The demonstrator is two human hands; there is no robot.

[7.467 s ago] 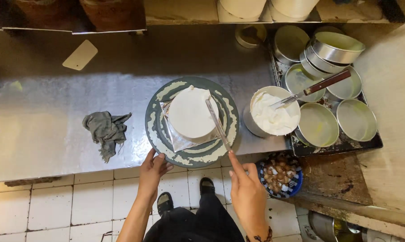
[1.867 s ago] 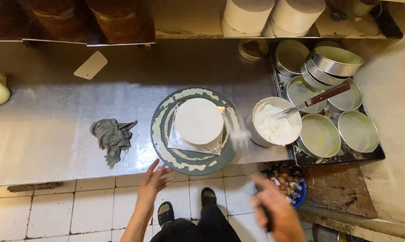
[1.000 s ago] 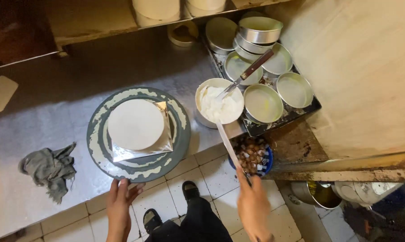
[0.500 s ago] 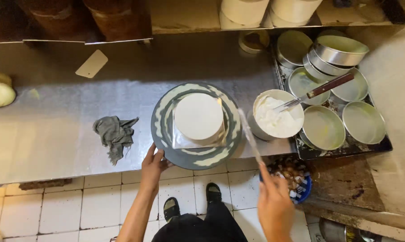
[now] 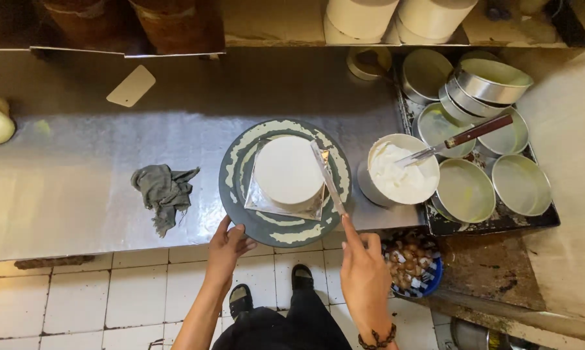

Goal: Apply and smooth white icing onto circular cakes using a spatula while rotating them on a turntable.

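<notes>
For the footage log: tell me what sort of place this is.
Most likely a bakery's cake-decorating bench. A white iced cake sits on a turntable on a steel counter, beside a bowl of white cream and a tray of empty round cake tins.

cakes: 1 (image 5: 288, 170) | turntables: 1 (image 5: 240, 207) | spatulas: 2 (image 5: 327, 176) (image 5: 458, 139) | cream bowls: 1 (image 5: 402, 172) | grey rags: 1 (image 5: 164, 194) | hands: 2 (image 5: 228, 246) (image 5: 365, 279)
</notes>
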